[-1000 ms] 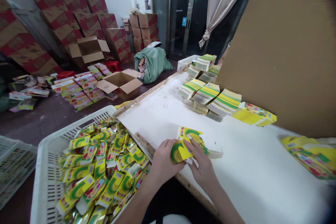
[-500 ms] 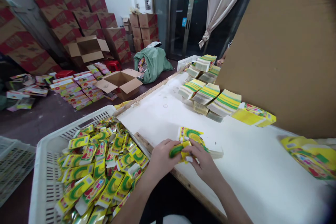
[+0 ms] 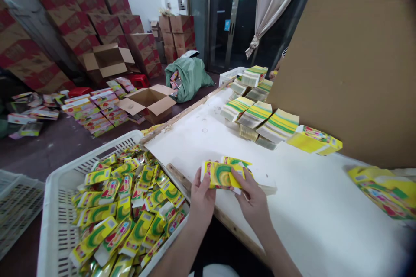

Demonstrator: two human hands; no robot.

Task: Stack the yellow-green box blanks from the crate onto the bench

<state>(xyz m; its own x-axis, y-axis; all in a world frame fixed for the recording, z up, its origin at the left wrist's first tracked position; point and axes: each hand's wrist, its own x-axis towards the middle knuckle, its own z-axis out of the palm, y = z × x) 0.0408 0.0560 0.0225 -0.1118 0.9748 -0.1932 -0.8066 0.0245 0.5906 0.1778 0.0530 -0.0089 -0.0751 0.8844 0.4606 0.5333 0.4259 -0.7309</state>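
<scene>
Between my two hands is a small yellow and green printed carton [image 3: 220,175], held just above the near edge of the white table [image 3: 312,207]. My left hand [image 3: 202,194] grips its left end, thumb in front. At the right end, the fingers of my right hand [image 3: 249,192] are closed on the carton. Right behind it lies a stack of flat cartons [image 3: 267,185], partly hidden by the held one and my right hand. To my left, a white plastic basket [image 3: 53,207] holds a heap of similar yellow cartons [image 3: 139,229].
Bundles of flat cartons [image 3: 256,114] and a yellow box [image 3: 314,140] stand toward the table's far side, beside a large cardboard sheet [image 3: 344,60]. A blurred yellow package [image 3: 383,190] lies at right. An open carton box [image 3: 147,103] and green sack [image 3: 190,78] are on the floor.
The carton has been turned so its broad printed face shows toward me. My left hand has shifted from gripping over its top to holding its left end from below.
</scene>
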